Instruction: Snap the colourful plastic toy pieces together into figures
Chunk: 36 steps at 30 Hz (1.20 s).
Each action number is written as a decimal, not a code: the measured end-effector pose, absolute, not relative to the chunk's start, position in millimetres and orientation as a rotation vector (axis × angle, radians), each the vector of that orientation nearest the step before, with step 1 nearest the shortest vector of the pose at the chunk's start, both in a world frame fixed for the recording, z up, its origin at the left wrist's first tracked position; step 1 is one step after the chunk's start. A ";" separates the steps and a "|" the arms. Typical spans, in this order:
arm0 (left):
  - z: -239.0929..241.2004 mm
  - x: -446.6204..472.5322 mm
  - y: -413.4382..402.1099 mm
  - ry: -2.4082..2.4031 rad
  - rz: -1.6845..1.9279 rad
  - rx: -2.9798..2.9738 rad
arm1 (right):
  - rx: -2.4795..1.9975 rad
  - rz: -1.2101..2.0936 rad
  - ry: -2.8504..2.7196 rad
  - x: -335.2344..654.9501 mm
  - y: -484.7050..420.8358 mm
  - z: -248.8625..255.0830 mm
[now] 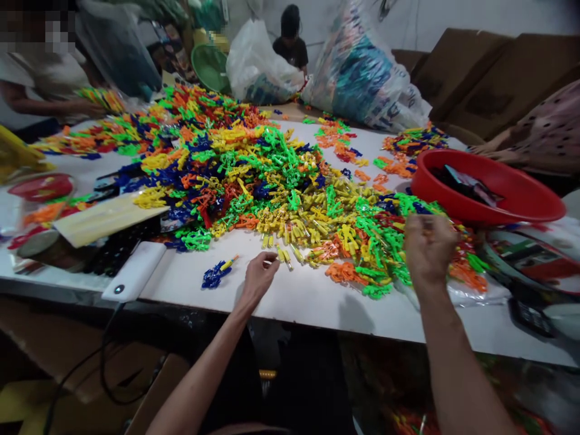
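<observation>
My left hand (261,275) is at the front edge of a big heap of small plastic pieces. Its thumb and fingers come together at a small yellow tube-like piece (284,256) with a clear end. My right hand (429,251) is raised over the right side of the heap, somewhat blurred, with its fingers curled closed. What it holds, if anything, I cannot make out. Green figure-shaped pieces (380,244) and orange ones (347,273) lie left of it. A dark blue bundle with a yellow piece (217,273) lies apart, left of my left hand.
A red basin (489,187) stands at the right, a dark phone-like device (530,317) in front of it. To the left are a white power bank (135,272) with a cable and a yellow board (109,219). Plastic sacks (362,72) and co-workers surround the table.
</observation>
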<state>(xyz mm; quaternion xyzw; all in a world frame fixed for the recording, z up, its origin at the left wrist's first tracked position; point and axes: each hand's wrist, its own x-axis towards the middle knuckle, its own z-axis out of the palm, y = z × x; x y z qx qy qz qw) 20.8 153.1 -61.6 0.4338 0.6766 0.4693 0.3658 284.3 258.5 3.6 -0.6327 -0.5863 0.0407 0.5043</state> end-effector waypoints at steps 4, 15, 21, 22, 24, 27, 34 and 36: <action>-62.4 9.2 174.0 2.109 0.926 1.508 | -1.412 0.681 -2.049 209.1 234.7 -31.7; -69.9 -18.5 168.1 2.304 0.571 1.707 | -1.699 0.526 -2.471 125.4 217.4 -69.6; -51.8 -58.7 206.5 2.517 0.452 1.801 | -1.519 0.945 -1.949 123.4 223.0 -82.3; -50.7 -62.9 215.2 2.481 0.437 1.862 | -1.478 1.139 -1.800 122.5 221.9 -82.0; -51.1 -68.7 230.3 2.386 0.422 1.959 | -1.382 1.502 -1.520 122.1 218.0 -80.3; -51.7 -72.9 240.4 2.348 0.423 1.966 | -1.261 1.760 -1.258 127.2 211.1 -78.0; -38.2 -57.5 196.2 1.942 1.357 1.100 | -1.226 1.765 -1.159 146.2 201.8 -72.2; -38.4 -44.8 177.5 1.534 1.479 0.654 | -1.197 1.780 -1.188 146.8 195.7 -65.9</action>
